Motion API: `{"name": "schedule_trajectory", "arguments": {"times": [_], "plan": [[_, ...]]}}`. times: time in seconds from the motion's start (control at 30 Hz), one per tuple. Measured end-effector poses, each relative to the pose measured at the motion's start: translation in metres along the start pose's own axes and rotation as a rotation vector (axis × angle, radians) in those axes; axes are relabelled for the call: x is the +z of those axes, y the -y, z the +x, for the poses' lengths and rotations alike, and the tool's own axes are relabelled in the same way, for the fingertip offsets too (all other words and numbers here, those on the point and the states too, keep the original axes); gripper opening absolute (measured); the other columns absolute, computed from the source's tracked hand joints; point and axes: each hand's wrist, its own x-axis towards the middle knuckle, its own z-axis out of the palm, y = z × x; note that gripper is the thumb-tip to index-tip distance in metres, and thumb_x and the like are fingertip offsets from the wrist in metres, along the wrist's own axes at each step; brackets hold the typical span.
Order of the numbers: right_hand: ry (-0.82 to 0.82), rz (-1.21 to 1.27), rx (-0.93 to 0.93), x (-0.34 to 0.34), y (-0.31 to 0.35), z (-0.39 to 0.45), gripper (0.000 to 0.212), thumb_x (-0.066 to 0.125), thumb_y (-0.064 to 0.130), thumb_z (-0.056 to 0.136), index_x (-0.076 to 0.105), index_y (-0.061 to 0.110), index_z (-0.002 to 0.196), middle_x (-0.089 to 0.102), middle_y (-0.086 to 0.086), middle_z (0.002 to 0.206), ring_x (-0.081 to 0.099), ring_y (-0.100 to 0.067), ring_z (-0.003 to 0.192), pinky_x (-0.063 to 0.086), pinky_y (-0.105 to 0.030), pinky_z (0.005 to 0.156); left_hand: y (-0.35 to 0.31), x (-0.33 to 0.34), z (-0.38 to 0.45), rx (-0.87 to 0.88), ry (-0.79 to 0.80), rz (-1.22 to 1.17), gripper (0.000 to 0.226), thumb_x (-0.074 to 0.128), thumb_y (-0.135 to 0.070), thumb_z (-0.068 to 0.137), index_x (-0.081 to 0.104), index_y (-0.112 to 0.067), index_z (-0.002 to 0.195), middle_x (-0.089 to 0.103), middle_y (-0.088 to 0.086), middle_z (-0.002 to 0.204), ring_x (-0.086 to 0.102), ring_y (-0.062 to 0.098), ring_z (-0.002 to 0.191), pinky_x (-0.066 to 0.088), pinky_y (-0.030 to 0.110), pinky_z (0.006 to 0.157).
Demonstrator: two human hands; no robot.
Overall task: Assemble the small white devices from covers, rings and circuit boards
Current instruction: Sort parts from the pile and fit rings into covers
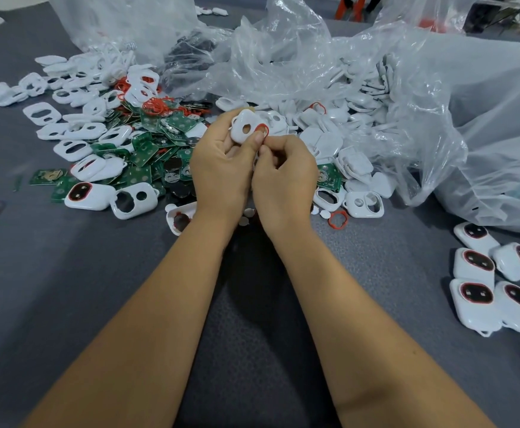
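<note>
Crowding the grey table [67,288], loose white covers [76,149], green circuit boards [142,152] and thin red rings [156,106] spill from crinkled clear plastic bags [437,97] behind both hands. Five finished devices [476,299], glossy white with dark oval windows edged in red, sit at far right. The left hand [221,174] grips a rounded white cover [246,126] with two holes. The right hand [283,177] pinches a red ring [262,129] against its larger hole.
</note>
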Motion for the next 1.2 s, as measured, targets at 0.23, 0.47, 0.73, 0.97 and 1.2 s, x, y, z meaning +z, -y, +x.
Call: {"name": "schedule_trajectory", "arguments": {"times": [0.23, 0.47, 0.73, 0.97, 1.2], "plan": [[0.103, 0.146, 0.001, -0.013, 0.006, 0.008, 0.008, 0.068, 0.006, 0.086, 0.07, 0.012, 0.08, 0.065, 0.004, 0.067, 0.053, 0.0, 0.06, 0.046, -0.011, 0.06, 0.004, -0.007, 0.009, -0.175, 0.064, -0.3, 0.012, 0.059, -0.003, 0.095, 0.06, -0.002, 0.106, 0.069, 0.007, 0.086, 0.066, 0.022, 0.079, 0.056, 0.046, 0.088], [0.154, 0.432, 0.143, -0.019, 0.005, 0.018, 0.004, 0.062, 0.002, 0.091, 0.065, 0.004, 0.09, 0.06, -0.004, 0.066, 0.055, -0.006, 0.054, 0.049, -0.019, 0.056, 0.006, -0.007, 0.011, -0.282, 0.149, -0.437, 0.011, 0.05, -0.003, 0.098, 0.061, -0.006, 0.095, 0.069, -0.004, 0.07, 0.066, 0.007, 0.063, 0.056, 0.023, 0.067], [0.26, 0.47, 0.204, -0.023, -0.003, 0.022, 0.007, 0.066, 0.002, 0.088, 0.067, 0.007, 0.094, 0.058, -0.007, 0.072, 0.052, -0.009, 0.058, 0.045, -0.02, 0.055, 0.007, -0.011, 0.014, -0.335, 0.143, -0.437, 0.011, 0.055, -0.003, 0.096, 0.066, -0.005, 0.098, 0.074, 0.005, 0.086, 0.072, 0.017, 0.083, 0.058, 0.023, 0.074], [0.18, 0.254, 0.19, -0.025, -0.006, 0.024, 0.006, 0.071, 0.011, 0.085, 0.067, 0.006, 0.085, 0.063, -0.002, 0.067, 0.058, -0.009, 0.057, 0.049, -0.022, 0.054, 0.008, -0.011, 0.01, -0.273, 0.218, -0.308, 0.012, 0.057, -0.001, 0.094, 0.064, -0.005, 0.103, 0.076, 0.0, 0.087, 0.073, 0.013, 0.084, 0.057, 0.022, 0.074], [0.139, 0.162, 0.111, -0.023, -0.004, 0.022, 0.007, 0.068, 0.013, 0.086, 0.071, 0.007, 0.089, 0.072, -0.015, 0.078, 0.064, -0.016, 0.062, 0.058, -0.037, 0.066, 0.006, -0.011, 0.009, -0.268, 0.158, -0.314, 0.017, 0.062, 0.0, 0.091, 0.064, -0.002, 0.108, 0.075, 0.009, 0.093, 0.072, 0.026, 0.095, 0.059, 0.032, 0.081]]}}
